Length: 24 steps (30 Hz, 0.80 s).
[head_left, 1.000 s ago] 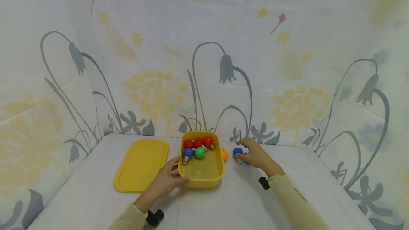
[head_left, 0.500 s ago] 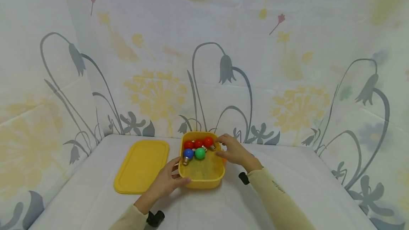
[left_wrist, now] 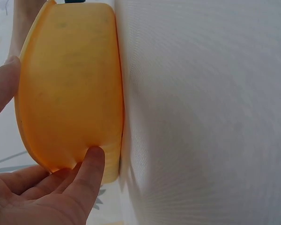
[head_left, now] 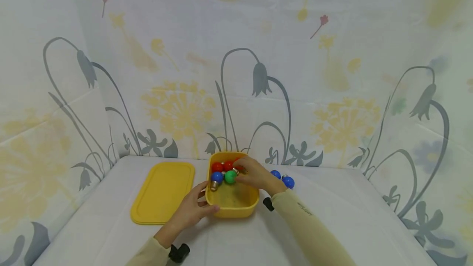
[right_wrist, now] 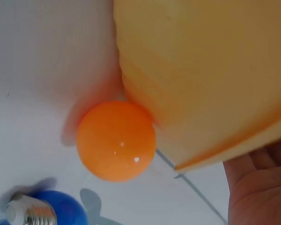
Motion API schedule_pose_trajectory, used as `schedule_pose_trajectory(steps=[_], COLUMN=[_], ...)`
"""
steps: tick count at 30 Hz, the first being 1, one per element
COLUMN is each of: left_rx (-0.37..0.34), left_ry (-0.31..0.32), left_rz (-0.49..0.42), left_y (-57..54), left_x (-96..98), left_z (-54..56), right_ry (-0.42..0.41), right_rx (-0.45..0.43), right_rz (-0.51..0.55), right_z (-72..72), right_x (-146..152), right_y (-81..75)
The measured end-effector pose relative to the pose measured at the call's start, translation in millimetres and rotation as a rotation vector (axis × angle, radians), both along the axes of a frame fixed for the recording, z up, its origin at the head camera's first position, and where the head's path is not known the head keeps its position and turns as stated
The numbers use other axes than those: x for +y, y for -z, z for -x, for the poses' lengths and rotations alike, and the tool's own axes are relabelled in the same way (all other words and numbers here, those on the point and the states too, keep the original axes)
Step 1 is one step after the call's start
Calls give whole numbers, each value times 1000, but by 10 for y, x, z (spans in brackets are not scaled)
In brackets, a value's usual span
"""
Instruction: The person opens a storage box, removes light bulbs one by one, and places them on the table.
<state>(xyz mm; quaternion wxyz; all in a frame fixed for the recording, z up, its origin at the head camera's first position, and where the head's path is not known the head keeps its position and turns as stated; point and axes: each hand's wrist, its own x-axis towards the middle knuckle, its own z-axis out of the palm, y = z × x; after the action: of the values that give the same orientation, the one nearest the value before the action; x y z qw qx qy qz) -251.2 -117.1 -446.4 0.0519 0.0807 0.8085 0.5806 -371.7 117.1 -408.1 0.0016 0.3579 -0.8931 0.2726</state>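
Observation:
My left hand (head_left: 192,208) grips the near left corner of a yellow plastic box (head_left: 233,213), thumb at the front rim and fingers along the side. In the left wrist view its fingertips press the box wall (left_wrist: 70,84). My right hand (head_left: 256,174) reaches over the right rim into the box, its fingertips beside a green bulb (head_left: 230,177); I cannot tell whether it holds anything. Red bulbs (head_left: 217,167) lie at the back of the box, one partly hidden by that hand. A blue bulb (head_left: 216,177) lies at the left, metal base toward me.
A yellow lid (head_left: 162,194) lies flat left of the box. Two blue bulbs (head_left: 288,182) lie on the white cloth to the right. An orange bulb (right_wrist: 116,140) sits right beside the box's outer wall, hidden in the head view. A patterned curtain (head_left: 332,73) stands behind.
My right hand has moved left from the blue bulbs on the cloth, past the right rim and in over the box. My left hand has kept its grip on the box.

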Motion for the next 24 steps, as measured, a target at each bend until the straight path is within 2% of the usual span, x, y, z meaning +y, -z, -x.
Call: schedule_pose_trajectory(steps=[6,14,20,24], left_rx=[5,8,16,7], left_ry=[-2,-10,6,6], left_rz=[8,17,4,-5], left_y=[-1,-1,3,-12], left_x=[1,-4,-11,-4], left_z=[-6,-4,-4,-8], right_ry=[-10,-12,8,4], right_rx=[15,-33,-105,-107], right_rz=[-45,-92,-119,-150], right_z=[28,61,38,42], right_x=[-83,-199,-225,-227], right_y=[29,35,38,60])
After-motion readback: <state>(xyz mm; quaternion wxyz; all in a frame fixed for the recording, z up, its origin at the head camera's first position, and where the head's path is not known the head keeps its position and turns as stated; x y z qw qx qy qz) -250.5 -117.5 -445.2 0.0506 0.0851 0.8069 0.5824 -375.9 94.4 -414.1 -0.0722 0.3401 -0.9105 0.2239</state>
